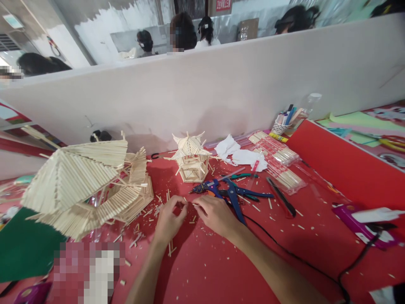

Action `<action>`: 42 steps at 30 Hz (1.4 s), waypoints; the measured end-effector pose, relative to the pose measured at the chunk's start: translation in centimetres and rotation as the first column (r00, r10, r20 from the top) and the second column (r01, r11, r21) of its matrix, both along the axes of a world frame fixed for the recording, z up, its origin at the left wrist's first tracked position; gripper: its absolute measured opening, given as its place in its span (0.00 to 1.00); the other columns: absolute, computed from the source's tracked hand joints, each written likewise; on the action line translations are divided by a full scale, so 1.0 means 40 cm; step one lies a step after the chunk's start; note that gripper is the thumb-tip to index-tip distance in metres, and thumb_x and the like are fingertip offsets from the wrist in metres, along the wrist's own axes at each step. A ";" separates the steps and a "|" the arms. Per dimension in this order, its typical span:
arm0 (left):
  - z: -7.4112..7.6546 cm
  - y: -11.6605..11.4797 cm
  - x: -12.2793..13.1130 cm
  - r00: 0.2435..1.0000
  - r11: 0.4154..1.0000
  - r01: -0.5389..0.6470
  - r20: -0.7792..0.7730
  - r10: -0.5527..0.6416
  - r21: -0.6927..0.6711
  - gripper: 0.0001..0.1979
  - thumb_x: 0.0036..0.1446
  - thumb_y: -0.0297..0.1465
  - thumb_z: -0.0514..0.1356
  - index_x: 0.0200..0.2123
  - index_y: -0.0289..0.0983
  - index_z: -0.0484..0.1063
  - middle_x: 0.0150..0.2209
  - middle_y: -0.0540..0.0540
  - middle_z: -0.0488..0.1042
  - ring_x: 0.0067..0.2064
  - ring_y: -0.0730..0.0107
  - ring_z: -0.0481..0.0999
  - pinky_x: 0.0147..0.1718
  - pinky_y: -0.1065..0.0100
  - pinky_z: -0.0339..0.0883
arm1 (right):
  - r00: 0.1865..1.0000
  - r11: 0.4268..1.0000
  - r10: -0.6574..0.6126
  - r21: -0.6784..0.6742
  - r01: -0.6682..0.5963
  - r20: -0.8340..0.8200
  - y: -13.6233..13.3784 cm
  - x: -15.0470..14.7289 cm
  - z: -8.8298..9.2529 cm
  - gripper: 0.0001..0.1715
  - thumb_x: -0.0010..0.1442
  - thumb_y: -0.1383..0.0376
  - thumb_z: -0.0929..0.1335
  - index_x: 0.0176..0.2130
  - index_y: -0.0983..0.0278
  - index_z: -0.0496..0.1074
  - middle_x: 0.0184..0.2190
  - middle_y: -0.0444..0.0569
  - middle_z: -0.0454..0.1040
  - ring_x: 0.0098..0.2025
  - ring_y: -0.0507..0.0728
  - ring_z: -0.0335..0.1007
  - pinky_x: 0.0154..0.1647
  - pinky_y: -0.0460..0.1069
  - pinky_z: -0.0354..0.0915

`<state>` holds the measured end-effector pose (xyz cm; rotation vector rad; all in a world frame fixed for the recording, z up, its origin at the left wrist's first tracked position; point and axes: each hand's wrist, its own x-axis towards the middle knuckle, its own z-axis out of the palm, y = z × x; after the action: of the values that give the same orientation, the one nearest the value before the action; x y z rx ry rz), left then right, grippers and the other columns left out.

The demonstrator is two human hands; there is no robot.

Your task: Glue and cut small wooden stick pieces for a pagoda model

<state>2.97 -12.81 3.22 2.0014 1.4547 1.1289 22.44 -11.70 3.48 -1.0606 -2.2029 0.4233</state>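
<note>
My left hand [171,216] and my right hand [215,214] meet at the fingertips over the red table [218,270]. Both are closed in a pinch. Whatever lies between the fingers is too small to make out. Just beyond them stands a small pavilion of wooden sticks [191,158] with an upturned roof. A blue glue gun [210,186] lies right behind my right hand, beside blue-handled pliers [236,196]. To the left sits a larger stick building [85,173] with a broad sloping roof. Loose stick bits [158,207] are scattered around my left hand.
Packs of sticks [283,169], crumpled white paper [237,154] and a black-handled cutter [281,196] lie to the right. A pen cup [281,125] stands by the pale partition [196,93]. A black cord [294,253] crosses the right side. Several people sit beyond the partition.
</note>
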 end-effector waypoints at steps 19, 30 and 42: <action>0.000 -0.002 -0.007 0.838 0.906 0.347 -0.353 -0.416 -0.242 0.06 0.63 0.26 0.59 0.39 0.38 0.76 0.38 0.44 0.77 0.42 0.63 0.74 0.44 0.64 0.67 | 0.992 0.991 -0.112 -0.066 0.116 0.063 -0.001 0.012 0.021 0.06 0.67 0.70 0.67 0.44 0.62 0.72 0.34 0.47 0.78 0.36 0.55 0.74 0.35 0.47 0.59; 0.014 -0.006 -0.007 0.919 0.941 0.273 -0.233 -0.317 -0.202 0.08 0.65 0.26 0.55 0.44 0.39 0.72 0.42 0.44 0.76 0.44 0.65 0.75 0.45 0.65 0.68 | 0.997 0.989 -0.069 -0.135 0.062 -0.045 0.007 0.013 0.016 0.06 0.66 0.69 0.70 0.35 0.61 0.75 0.34 0.46 0.80 0.38 0.54 0.76 0.40 0.47 0.63; 0.018 -0.011 0.008 0.956 0.954 0.230 -0.136 -0.259 -0.193 0.11 0.69 0.36 0.55 0.40 0.38 0.74 0.36 0.47 0.76 0.38 0.68 0.75 0.40 0.69 0.67 | 0.951 0.945 -0.086 -0.328 -0.017 -0.297 0.003 0.006 0.035 0.05 0.64 0.69 0.70 0.34 0.61 0.76 0.31 0.44 0.81 0.33 0.53 0.77 0.35 0.45 0.66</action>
<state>3.31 -13.27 3.96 2.1144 1.2839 0.7253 22.67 -11.58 4.88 -1.1149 -1.8713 0.9014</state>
